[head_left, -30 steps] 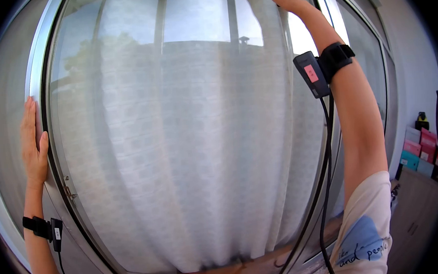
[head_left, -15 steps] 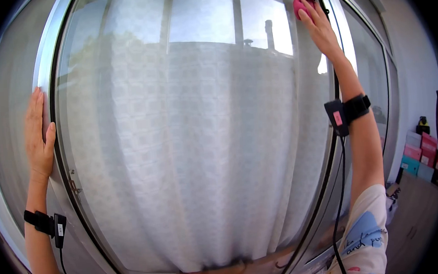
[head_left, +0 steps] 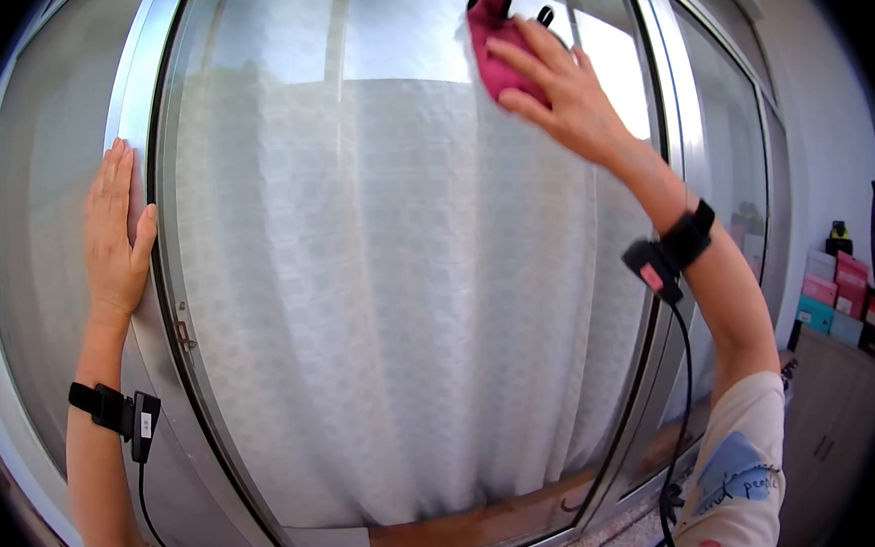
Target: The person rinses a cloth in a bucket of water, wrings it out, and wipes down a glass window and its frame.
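Red cloth, moved left from the right frame bar onto the upper glass

Red cloth (head_left: 492,58): black-edged; half a second ago beside the right frame bar (head_left: 684,78), now well inside it, on the upper right part of the glass pane (head_left: 403,205).

Right hand (head_left: 573,110): travels with the cloth; fingers spread apart and laid over it, apparently pressing it to the glass rather than clamping it. Whether any fold is pinched beneath the palm, cannot tell.

Left hand (head_left: 118,238): stays on the left frame bar (head_left: 139,86), fingers together and straight, thumb apart, gripping nothing; judged a useful brace.

Handling notes, by judgement: cloth best kept flat under the whole palm, its raised black-edged corner tucked in; pressure even and moderate; strokes overlapping, reaching right up to the frame edge.

Cable (head_left: 686,379): hangs from the right wrist device (head_left: 653,270); best kept clear of the cloth's path.

Latch (head_left: 186,334): low on the pane's left edge; merits a careful pass around it.
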The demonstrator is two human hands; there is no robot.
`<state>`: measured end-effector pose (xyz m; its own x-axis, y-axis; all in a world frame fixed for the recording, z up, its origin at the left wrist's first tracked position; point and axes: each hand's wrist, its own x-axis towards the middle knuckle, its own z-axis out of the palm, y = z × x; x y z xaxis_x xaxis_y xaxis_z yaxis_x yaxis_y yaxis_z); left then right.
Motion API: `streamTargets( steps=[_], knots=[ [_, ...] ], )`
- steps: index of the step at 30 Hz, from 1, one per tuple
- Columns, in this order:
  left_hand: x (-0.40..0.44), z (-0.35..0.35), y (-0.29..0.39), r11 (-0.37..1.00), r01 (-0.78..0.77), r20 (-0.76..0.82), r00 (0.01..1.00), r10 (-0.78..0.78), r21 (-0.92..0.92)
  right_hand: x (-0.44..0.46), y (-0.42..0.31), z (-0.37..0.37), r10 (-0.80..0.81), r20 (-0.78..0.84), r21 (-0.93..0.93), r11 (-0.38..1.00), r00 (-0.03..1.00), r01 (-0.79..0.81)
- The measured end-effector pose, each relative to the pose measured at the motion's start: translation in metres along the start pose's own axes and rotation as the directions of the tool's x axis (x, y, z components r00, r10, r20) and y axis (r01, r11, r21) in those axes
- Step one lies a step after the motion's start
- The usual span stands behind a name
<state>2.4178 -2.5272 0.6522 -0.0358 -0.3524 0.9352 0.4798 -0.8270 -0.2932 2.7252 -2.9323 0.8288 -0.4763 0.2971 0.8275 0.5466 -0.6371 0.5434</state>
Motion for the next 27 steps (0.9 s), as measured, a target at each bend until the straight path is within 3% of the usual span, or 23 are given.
streamTargets(
  steps=[1, 2, 3, 5, 6, 7, 8, 9, 11, 13, 14, 15, 17, 19, 20, 21, 22, 23, 25, 27],
  knots=[
    [0.001, -0.001, 0.001, 1.000, 0.002, -0.007, 1.000, -0.002, -0.001, 0.024, 0.044, 0.018, 0.144, -0.002, -0.144, 0.979, 0.990, -0.143],
    [0.003, -0.004, 0.004, 1.000, 0.014, 0.001, 1.000, -0.014, -0.019, 0.042, 0.022, -0.007, 0.377, 0.057, -0.088, 0.924, 0.925, -0.371],
    [0.003, -0.006, 0.006, 0.999, 0.026, 0.016, 1.000, -0.026, -0.039, 0.045, 0.015, -0.001, 0.379, 0.064, -0.086, 0.924, 0.923, -0.373],
    [0.001, -0.003, 0.003, 0.997, 0.034, 0.008, 0.999, -0.034, -0.068, 0.035, 0.005, 0.016, 0.255, -0.091, 0.042, 0.967, 0.963, -0.252],
    [0.001, 0.001, 0.003, 0.995, 0.042, -0.020, 0.999, -0.044, -0.092, 0.021, 0.006, 0.033, 0.038, -0.103, -0.009, 0.999, 0.994, -0.040],
    [0.001, 0.001, 0.003, 0.995, 0.043, -0.020, 0.999, -0.045, -0.095, 0.001, -0.057, 0.008, -0.015, -0.075, 0.012, 1.000, 0.997, 0.015],
    [0.002, -0.002, 0.003, 0.997, 0.038, -0.010, 0.999, -0.038, -0.066, -0.023, -0.096, -0.008, -0.168, -0.022, 0.097, 0.981, 0.986, 0.169],
    [0.002, -0.004, 0.003, 0.999, 0.033, 0.002, 0.999, -0.033, -0.033, -0.050, -0.140, -0.028, -0.263, 0.076, 0.263, 0.936, 0.962, 0.235],
    [0.002, -0.004, 0.002, 0.999, 0.035, 0.007, 0.999, -0.034, -0.031, -0.112, -0.203, -0.051, -0.546, 0.162, 0.641, 0.692, 0.822, 0.333],
    [0.000, -0.003, 0.002, 0.999, 0.034, 0.007, 0.999, -0.034, -0.027, -0.162, -0.235, -0.057, -0.793, 0.108, 0.798, 0.429, 0.599, 0.424],
    [0.000, -0.003, 0.000, 1.000, 0.007, 0.005, 1.000, -0.007, 0.001, -0.170, -0.241, -0.055, -0.845, 0.099, 0.793, 0.386, 0.525, 0.471],
    [0.001, -0.003, -0.001, 0.999, -0.020, 0.003, 1.000, 0.020, 0.026, -0.161, -0.237, -0.051, -0.847, 0.089, 0.787, 0.382, 0.524, 0.485],
    [0.003, -0.002, 0.000, 1.000, -0.024, -0.026, 0.999, 0.024, 0.006, -0.124, -0.212, -0.040, -0.724, 0.047, 0.759, 0.474, 0.689, 0.446],
    [0.002, -0.002, 0.002, 1.000, -0.018, -0.036, 0.999, 0.018, 0.001, -0.052, -0.164, -0.027, -0.485, 0.050, 0.387, 0.815, 0.873, 0.430],
    [0.002, -0.003, 0.002, 1.000, -0.007, -0.029, 1.000, 0.007, 0.005, -0.016, -0.130, -0.014, -0.341, -0.036, 0.257, 0.905, 0.939, 0.339],
    [0.002, -0.003, 0.003, 1.000, -0.003, -0.025, 1.000, 0.004, 0.017, 0.014, -0.094, 0.004, -0.213, -0.084, 0.042, 0.975, 0.973, 0.217],
    [0.002, -0.003, 0.004, 1.000, 0.000, -0.030, 1.000, 0.001, 0.005, 0.045, -0.048, 0.029, -0.017, -0.101, 0.151, 0.988, 0.995, 0.032],
    [0.002, -0.003, 0.004, 1.000, -0.001, -0.030, 1.000, 0.000, -0.008, 0.067, -0.044, 0.008, 0.179, -0.045, 0.157, 0.973, 0.983, -0.170],
    [0.003, -0.004, 0.002, 1.000, -0.003, -0.021, 1.000, 0.004, 0.013, 0.095, -0.028, 0.028, 0.298, -0.093, -0.044, 0.952, 0.950, -0.302],
    [0.002, -0.003, 0.004, 1.000, 0.010, -0.032, 0.999, -0.011, -0.019, 0.098, -0.048, 0.036, 0.191, -0.139, -0.025, 0.980, 0.972, -0.196]
  ],
)
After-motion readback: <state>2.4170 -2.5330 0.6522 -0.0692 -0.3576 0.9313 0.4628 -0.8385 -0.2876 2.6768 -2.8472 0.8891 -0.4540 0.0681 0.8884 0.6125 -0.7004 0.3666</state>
